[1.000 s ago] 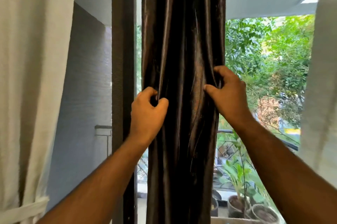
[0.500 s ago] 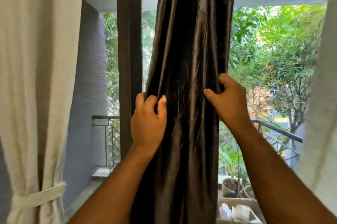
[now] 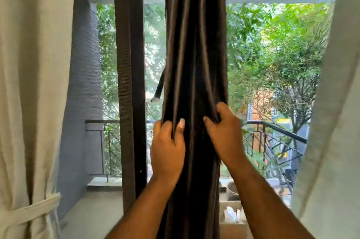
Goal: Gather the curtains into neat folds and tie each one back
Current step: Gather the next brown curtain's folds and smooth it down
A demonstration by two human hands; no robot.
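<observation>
Beside brown curtain (image 3: 194, 63), door frame (image 3: 129, 63)

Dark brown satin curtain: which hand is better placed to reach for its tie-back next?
Probably left. The dark brown satin curtain is gripped by both hands, but the dark tie-back strap dangles off its left edge, just above the left hand. The right hand can hold the folds.

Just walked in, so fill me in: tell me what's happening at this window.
A person is bunching the dark brown curtain into folds, the left hand and right hand each gripping pleats at its middle. It is not yet tied. The cream curtain on the left already wears its tie-back.
</observation>
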